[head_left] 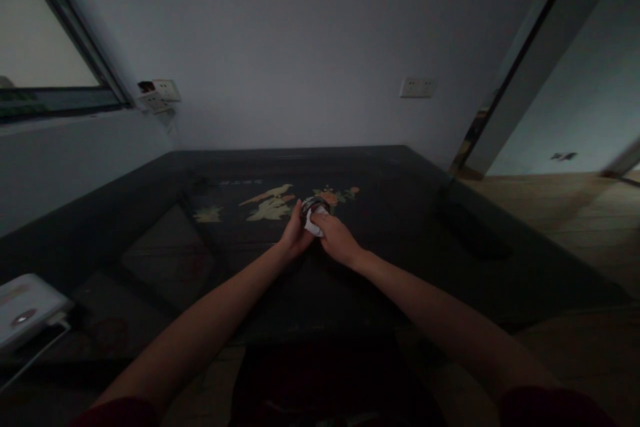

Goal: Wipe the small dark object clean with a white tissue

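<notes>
Both my arms reach out over a dark table (400,213) painted with birds and flowers. My left hand (295,235) is curled round the side of a small round dark object (314,203) with a shiny rim. My right hand (336,237) is closed on a white tissue or cloth (315,221) and presses it against that object. The two hands touch each other at the middle of the table. What the round object is stays unclear in the dim light.
A white device (23,310) with a cable lies at the table's near left corner. A dark flat object (473,227) lies toward the right edge. Wall sockets (417,87) sit on the wall behind, a window at left, a doorway and wooden floor at right.
</notes>
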Action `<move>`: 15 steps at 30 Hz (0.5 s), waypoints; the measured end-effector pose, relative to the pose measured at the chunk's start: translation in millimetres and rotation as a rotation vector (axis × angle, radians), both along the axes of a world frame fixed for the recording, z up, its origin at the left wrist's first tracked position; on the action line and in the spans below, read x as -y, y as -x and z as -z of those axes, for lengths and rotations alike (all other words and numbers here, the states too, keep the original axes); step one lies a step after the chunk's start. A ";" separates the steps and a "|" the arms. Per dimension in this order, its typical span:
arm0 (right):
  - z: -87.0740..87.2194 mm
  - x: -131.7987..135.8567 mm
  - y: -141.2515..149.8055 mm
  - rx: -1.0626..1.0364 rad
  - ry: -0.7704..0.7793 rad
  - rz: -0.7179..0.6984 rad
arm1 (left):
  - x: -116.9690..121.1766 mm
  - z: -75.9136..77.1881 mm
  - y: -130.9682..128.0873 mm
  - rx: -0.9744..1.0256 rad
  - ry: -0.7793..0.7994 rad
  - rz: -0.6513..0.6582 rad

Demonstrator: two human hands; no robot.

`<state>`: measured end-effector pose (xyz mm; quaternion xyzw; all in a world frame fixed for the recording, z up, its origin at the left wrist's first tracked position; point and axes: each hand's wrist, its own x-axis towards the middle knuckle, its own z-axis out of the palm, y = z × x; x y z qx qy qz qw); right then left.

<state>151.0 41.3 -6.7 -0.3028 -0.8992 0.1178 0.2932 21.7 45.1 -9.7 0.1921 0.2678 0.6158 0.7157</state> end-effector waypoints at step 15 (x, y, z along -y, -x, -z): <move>7.9 -10.6 -1.5 0.091 -0.189 -0.031 | 0.5 -2.5 1.0 0.027 0.056 0.001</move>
